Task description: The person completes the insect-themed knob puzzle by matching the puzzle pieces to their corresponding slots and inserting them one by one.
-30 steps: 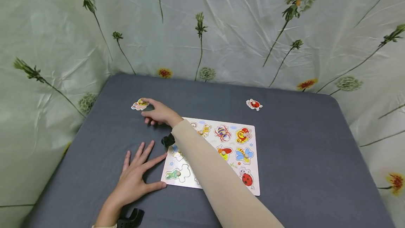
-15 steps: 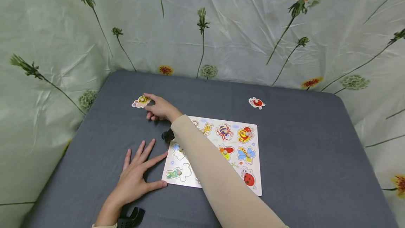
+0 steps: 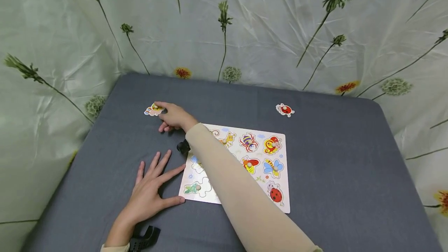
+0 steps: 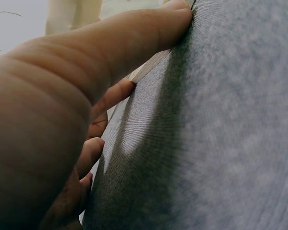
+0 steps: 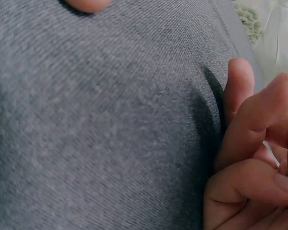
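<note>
A white insect knob-puzzle board [image 3: 233, 199] lies on the table. My left hand [image 3: 148, 193] rests flat beside it, fingers spread, with index fingertip and thumb tip at its left edge. In the left wrist view the thumb [image 4: 134, 36] lies along the cloth. Reaching across the board, my right hand [image 3: 175, 118] has its index finger over a yellow-and-pink puzzle piece [image 3: 149, 111] at the far left. Its thumb is apart, near the piece's lower edge. The right wrist view shows other curled fingers [image 5: 249, 124] but not the piece. A red ladybug puzzle piece [image 3: 285, 110] lies far right.
Several insect pieces, such as a spider [image 3: 249, 142] and a blue-winged bee [image 3: 273, 167], sit in the board. My right sleeve [image 3: 241, 189] hides its middle. Grey cloth [image 3: 332, 158] covers the table, and a flowered curtain [image 3: 266, 30] hangs behind.
My right hand has shifted slightly left, so its index finger now covers the piece's knob, visible half a second ago. The left hand stays put; the head view has tilted a little.
</note>
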Demonstrator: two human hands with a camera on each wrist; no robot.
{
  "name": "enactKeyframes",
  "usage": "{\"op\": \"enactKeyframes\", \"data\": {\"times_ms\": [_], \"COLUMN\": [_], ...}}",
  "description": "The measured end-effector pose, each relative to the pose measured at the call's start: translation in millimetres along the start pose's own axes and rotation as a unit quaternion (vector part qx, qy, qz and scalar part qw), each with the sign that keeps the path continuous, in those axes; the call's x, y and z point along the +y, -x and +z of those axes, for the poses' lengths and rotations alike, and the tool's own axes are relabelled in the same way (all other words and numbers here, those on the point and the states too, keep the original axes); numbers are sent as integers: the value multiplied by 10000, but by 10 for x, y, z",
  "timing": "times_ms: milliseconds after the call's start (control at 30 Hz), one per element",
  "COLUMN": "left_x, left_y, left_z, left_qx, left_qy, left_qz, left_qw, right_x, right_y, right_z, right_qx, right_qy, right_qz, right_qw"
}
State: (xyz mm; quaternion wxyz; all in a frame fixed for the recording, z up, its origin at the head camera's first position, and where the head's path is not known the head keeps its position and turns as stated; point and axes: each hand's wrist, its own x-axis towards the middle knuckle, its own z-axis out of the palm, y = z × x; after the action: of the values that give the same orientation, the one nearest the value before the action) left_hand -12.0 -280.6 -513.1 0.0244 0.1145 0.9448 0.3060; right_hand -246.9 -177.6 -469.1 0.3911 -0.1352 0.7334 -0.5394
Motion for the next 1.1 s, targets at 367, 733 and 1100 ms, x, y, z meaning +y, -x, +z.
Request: {"op": "enactKeyframes", "data": {"times_ms": [367, 733, 1100], "left_x": [-2, -9, -15], "left_y": [-9, 0, 4], "left_z": [-31, -17, -9], "left_qx": [8, -47, -149], "left_qy": [-91, -90, -78], "left_qz": [27, -16, -79], "left_qw": [10000, 9999, 9998], "right_x": [-35, 44, 91], "right_y": [21, 35, 39], "right_z": [27, 97, 155], "right_qx": [-41, 330, 544], "right_qy": [700, 563, 931], "right_qz": [-62, -257, -350], "right_qw": [9975, 9975, 9936]}}
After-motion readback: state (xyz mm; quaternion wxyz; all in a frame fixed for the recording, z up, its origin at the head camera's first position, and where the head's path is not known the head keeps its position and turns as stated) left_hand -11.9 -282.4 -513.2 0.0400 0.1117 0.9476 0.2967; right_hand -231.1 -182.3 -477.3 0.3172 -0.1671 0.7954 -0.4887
